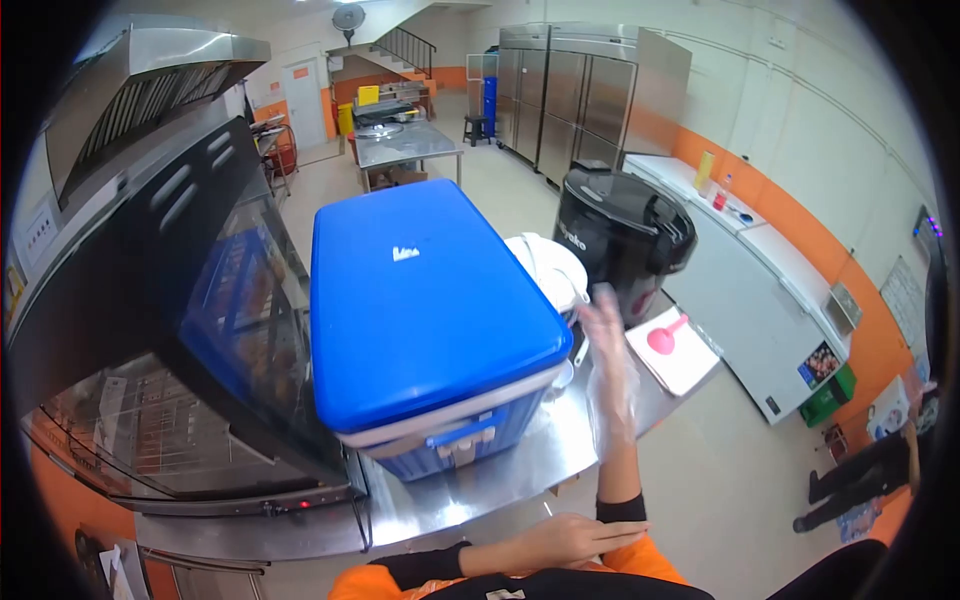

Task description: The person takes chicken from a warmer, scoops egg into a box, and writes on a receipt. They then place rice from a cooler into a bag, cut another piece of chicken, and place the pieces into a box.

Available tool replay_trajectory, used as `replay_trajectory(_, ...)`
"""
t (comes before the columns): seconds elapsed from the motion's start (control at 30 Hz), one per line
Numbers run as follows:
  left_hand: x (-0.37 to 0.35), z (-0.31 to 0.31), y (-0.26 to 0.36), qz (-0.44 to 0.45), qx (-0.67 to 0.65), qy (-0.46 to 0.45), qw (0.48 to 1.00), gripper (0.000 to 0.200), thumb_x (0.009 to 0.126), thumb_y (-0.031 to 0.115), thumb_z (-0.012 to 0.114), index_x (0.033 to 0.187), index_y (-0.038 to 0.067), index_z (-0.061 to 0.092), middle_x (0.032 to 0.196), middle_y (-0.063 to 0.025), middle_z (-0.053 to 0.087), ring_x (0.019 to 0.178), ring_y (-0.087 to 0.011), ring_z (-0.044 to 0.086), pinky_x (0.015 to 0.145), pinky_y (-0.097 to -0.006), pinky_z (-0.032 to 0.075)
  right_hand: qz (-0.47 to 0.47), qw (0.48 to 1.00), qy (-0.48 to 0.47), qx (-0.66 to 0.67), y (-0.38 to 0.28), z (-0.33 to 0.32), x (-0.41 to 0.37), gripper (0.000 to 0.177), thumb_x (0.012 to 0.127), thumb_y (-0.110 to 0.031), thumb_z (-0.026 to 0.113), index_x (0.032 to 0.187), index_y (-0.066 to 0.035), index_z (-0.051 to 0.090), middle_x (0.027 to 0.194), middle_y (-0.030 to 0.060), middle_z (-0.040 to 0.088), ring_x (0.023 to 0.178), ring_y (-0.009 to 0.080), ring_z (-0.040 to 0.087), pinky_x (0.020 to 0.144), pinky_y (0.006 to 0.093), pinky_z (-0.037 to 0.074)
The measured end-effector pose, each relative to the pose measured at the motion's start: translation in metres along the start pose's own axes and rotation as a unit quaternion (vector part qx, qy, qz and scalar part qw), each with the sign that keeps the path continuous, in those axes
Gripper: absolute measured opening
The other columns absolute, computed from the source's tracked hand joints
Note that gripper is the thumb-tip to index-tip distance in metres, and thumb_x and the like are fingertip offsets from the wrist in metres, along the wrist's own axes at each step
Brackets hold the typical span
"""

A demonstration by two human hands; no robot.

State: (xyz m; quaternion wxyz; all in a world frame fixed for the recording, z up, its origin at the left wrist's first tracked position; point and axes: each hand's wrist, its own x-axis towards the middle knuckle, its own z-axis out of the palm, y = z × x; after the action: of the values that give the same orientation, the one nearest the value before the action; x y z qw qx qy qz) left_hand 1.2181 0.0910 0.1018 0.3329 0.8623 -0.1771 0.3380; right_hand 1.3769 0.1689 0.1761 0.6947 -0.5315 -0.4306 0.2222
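Observation:
My right hand, in a loose clear plastic glove, is raised with its fingers stretched out and slightly blurred. It holds nothing that I can see. My bare left hand lies across my right forearm, its outstretched fingers touching the black cuff of the orange sleeve. Left of the gloved hand stands a large cooler box with its blue lid on. Behind that hand is a white rounded container, partly hidden. A pink scoop rests on a white board or tray to its right.
All this stands on a steel table. A big black rice cooker is at the back right, a glass-fronted display cabinet at the left. Beyond are a white chest freezer, steel refrigerators and another steel table. A person's legs show far right.

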Motion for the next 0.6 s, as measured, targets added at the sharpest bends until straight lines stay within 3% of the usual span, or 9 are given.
replay_trajectory(0.03,0.005,-0.026,-0.008,-0.012,0.029,0.017,0.999,0.047,0.075,0.003,0.055,0.121,0.014,0.055,0.11,-0.0017,0.064,0.065,-0.0155,0.062,0.048,-0.0247,0.047,0.026,0.984,-0.057,-0.169,0.048,-0.02,0.037,0.05,0.094,-0.037,0.044,0.134,-0.007,0.041,0.122,0.0114,0.056,0.112,0.0224,0.052,0.1,0.0305,0.033)
replay_trajectory(0.07,0.009,-0.051,-0.012,-0.026,0.057,0.034,0.997,0.043,0.076,0.002,0.054,0.116,0.014,0.059,0.115,-0.0004,0.063,0.068,-0.0144,0.063,0.049,-0.0237,0.047,0.009,0.981,-0.127,-0.147,0.031,-0.013,0.048,0.043,0.094,-0.036,0.047,0.117,-0.001,0.055,0.116,0.0117,0.059,0.106,0.0174,0.056,0.089,0.0247,0.042)
replay_trajectory(0.1,0.015,-0.074,-0.013,-0.044,0.117,0.061,0.99,0.036,0.074,0.003,0.056,0.108,0.014,0.063,0.116,-0.0001,0.062,0.068,-0.0134,0.062,0.049,-0.0223,0.047,-0.215,0.901,-0.123,-0.356,0.058,-0.017,0.068,0.04,0.094,-0.035,0.048,0.111,-0.001,0.058,0.109,0.0109,0.062,0.101,0.0171,0.058,0.085,0.0255,0.044)
replay_trajectory(0.17,0.03,-0.109,-0.002,-0.096,0.263,0.104,0.954,0.028,0.071,0.007,0.06,0.097,0.015,0.068,0.116,0.0012,0.061,0.073,-0.0131,0.061,0.055,-0.0235,0.048,-0.028,0.941,-0.192,-0.277,0.032,-0.006,0.09,0.038,0.093,-0.038,0.049,0.102,-0.003,0.061,0.095,0.0085,0.062,0.087,0.015,0.058,0.074,0.0257,0.045)
replay_trajectory(0.27,0.049,-0.136,-0.004,-0.19,0.415,0.115,0.882,0.03,0.069,0.014,0.066,0.099,0.018,0.068,0.113,0.0025,0.061,0.085,-0.0154,0.059,0.071,-0.0299,0.049,0.176,0.913,-0.319,-0.184,0.014,-0.003,0.124,0.039,0.092,-0.042,0.052,0.089,-0.005,0.063,0.075,0.005,0.06,0.065,0.0121,0.056,0.058,0.0263,0.044)
replay_trajectory(0.37,0.061,-0.135,-0.027,-0.271,0.453,0.133,0.839,0.037,0.069,0.019,0.068,0.106,0.02,0.065,0.114,0.0017,0.058,0.096,-0.0167,0.056,0.085,-0.0345,0.045,0.232,0.903,-0.356,-0.071,0.036,-0.009,0.14,0.035,0.09,-0.038,0.056,0.083,-0.003,0.06,0.071,0.0039,0.055,0.061,0.0112,0.049,0.054,0.0249,0.037)
replay_trajectory(0.47,0.071,-0.134,-0.037,-0.301,0.529,0.105,0.787,0.041,0.075,0.022,0.067,0.115,0.025,0.06,0.12,-0.0014,0.054,0.103,-0.0168,0.054,0.091,-0.0356,0.041,0.32,0.895,-0.295,0.097,0.014,-0.007,0.139,0.029,0.087,-0.029,0.06,0.088,0.0,0.06,0.074,0.0045,0.055,0.064,0.0119,0.048,0.057,0.0235,0.038)
replay_trajectory(0.53,0.074,-0.146,-0.033,-0.279,0.653,0.038,0.703,0.04,0.08,0.023,0.063,0.12,0.027,0.058,0.123,-0.0018,0.053,0.105,-0.0157,0.053,0.095,-0.0334,0.039,0.26,0.903,-0.313,0.138,-0.028,0.001,0.147,0.028,0.084,-0.02,0.061,0.1,0.004,0.058,0.082,0.006,0.056,0.069,0.0131,0.05,0.062,0.0236,0.039)
replay_trajectory(0.6,0.07,-0.175,-0.028,-0.206,0.689,0.14,0.681,0.041,0.078,0.02,0.066,0.118,0.027,0.059,0.121,-0.0045,0.054,0.106,-0.0219,0.054,0.094,-0.0397,0.039,0.16,0.893,-0.346,0.238,-0.045,0.018,0.157,0.027,0.09,-0.017,0.055,0.107,0.004,0.054,0.09,0.0085,0.059,0.078,0.0158,0.056,0.07,0.026,0.044)
